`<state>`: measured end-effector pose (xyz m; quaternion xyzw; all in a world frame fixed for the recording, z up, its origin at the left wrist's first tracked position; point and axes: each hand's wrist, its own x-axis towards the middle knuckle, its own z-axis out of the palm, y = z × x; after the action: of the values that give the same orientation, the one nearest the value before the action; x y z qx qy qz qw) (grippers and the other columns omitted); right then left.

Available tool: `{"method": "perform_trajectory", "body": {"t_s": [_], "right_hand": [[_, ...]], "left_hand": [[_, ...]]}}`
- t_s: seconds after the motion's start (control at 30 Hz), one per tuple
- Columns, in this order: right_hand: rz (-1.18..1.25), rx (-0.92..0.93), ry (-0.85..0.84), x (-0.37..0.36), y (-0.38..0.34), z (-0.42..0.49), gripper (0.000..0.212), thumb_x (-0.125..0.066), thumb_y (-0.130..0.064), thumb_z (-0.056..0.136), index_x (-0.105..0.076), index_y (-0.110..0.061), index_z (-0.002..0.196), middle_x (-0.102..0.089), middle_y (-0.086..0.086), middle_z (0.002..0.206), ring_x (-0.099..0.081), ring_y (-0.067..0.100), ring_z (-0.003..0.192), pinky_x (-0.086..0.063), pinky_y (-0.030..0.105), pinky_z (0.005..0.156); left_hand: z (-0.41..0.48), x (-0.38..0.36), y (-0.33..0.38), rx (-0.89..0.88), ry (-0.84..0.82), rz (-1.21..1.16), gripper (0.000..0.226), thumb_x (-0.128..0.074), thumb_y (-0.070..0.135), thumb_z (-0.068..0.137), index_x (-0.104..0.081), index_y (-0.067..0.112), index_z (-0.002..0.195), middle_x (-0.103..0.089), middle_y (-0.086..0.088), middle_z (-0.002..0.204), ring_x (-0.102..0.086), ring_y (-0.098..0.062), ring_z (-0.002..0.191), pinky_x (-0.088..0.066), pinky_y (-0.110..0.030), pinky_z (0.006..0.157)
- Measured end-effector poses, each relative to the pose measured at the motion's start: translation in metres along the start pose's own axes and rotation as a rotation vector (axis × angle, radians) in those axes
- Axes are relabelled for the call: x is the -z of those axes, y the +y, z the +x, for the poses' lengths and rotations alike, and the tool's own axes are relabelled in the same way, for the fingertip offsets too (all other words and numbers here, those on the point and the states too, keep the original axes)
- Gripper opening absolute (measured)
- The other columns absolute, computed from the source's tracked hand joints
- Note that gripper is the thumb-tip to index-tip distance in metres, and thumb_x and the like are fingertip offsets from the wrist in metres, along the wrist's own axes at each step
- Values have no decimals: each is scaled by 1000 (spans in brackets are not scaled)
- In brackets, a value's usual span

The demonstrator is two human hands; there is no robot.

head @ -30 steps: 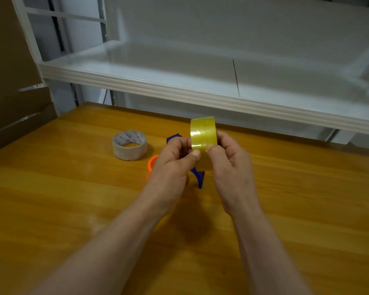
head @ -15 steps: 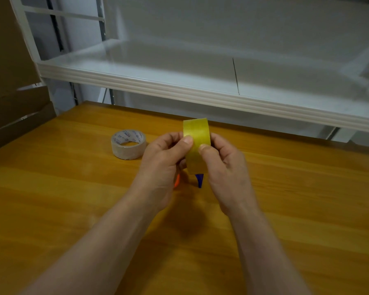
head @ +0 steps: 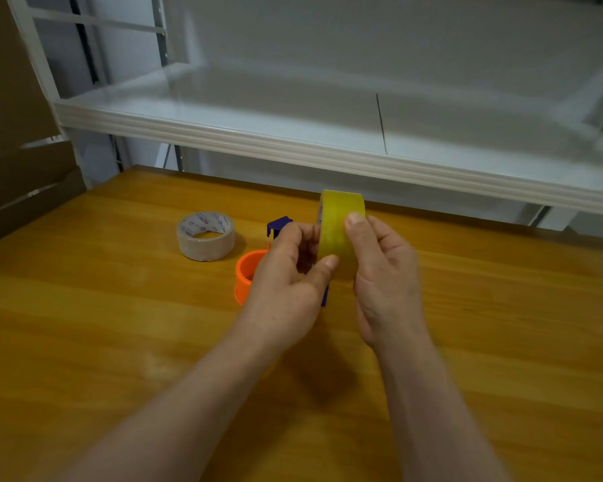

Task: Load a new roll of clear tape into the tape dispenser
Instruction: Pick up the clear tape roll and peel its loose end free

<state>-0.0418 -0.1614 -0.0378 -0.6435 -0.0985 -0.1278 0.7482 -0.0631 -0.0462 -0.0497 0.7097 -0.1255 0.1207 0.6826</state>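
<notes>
A yellowish clear tape roll (head: 338, 231) is held upright on edge above the wooden table (head: 119, 325), between both hands. My left hand (head: 286, 287) grips its left side, thumb pressed on the lower tread. My right hand (head: 383, 273) holds its right side, thumb on the upper tread. Behind and under my hands lies the tape dispenser, with its orange hub (head: 248, 273) showing at the left and blue frame parts (head: 277, 226) above; most of it is hidden by my left hand.
A second, whitish tape roll (head: 206, 236) lies flat on the table to the left of the dispenser. A white shelf (head: 328, 151) overhangs the table's far edge. Cardboard (head: 18, 161) stands at the far left.
The roll has been turned in my hands and shifted slightly right. My right thumb moved up its tread, my left thumb down, and the orange hub has come into sight again.
</notes>
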Motion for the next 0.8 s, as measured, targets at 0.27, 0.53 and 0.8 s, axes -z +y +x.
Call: {"method": "perform_trajectory", "body": {"t_s": [0.27,0.53,0.8], "right_hand": [[-184,101,-120,-7,1,-3,29,-45,-24,107,-72,-15,110,-77,6,103,-72,21,98,-60,48,87],[-353,136,-278,-12,4,-6,31,-42,-35,102,-64,-31,123,-64,6,121,-65,20,109,-58,50,89],[-364,94,-308,-10,2,-10,27,-49,-27,103,-66,-32,124,-62,4,117,-65,18,99,-61,41,76]], "left_hand": [[4,3,1,36,128,-169,17,-63,10,96,-67,15,111,-72,-6,101,-69,-18,91,-53,-28,74],[10,16,4,204,209,-385,12,-63,15,96,-73,14,103,-74,-12,98,-69,-28,89,-55,-40,76],[14,25,11,255,220,-538,29,-67,29,89,-67,4,103,-72,-1,72,-68,-11,62,-54,-21,55]]}}
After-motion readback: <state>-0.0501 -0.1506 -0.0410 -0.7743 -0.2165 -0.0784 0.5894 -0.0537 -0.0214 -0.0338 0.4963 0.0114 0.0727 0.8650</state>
